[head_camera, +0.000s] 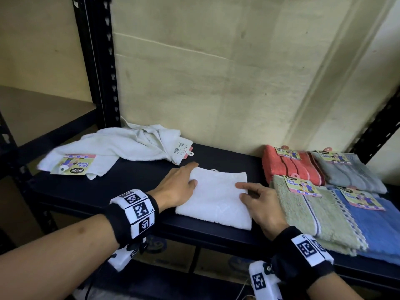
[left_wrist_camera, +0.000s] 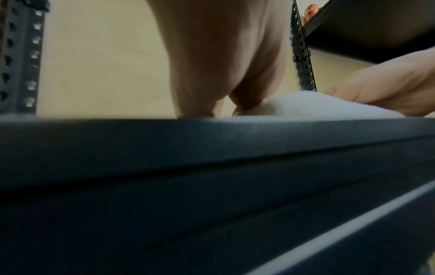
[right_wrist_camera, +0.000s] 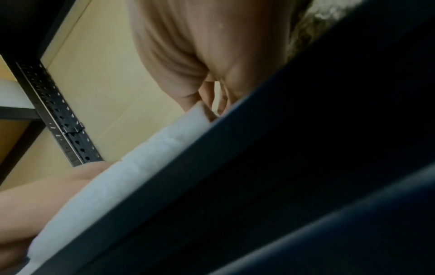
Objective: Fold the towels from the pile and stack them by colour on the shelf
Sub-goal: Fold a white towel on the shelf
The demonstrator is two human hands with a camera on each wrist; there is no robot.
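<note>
A folded white towel lies flat at the front of the dark shelf board. My left hand rests on its left edge, fingers stretched along the far corner and thumb on top. My right hand rests on its right edge, with forefinger and thumb lying straight on the cloth. In the left wrist view the left hand presses down beside the towel. In the right wrist view the right hand's fingers touch the towel's edge. A loose heap of white towels lies at the back left.
Folded stacks fill the shelf's right side: orange and grey at the back, green and blue in front, each with a paper label. Black uprights stand at the left and right. Boxes sit below the shelf.
</note>
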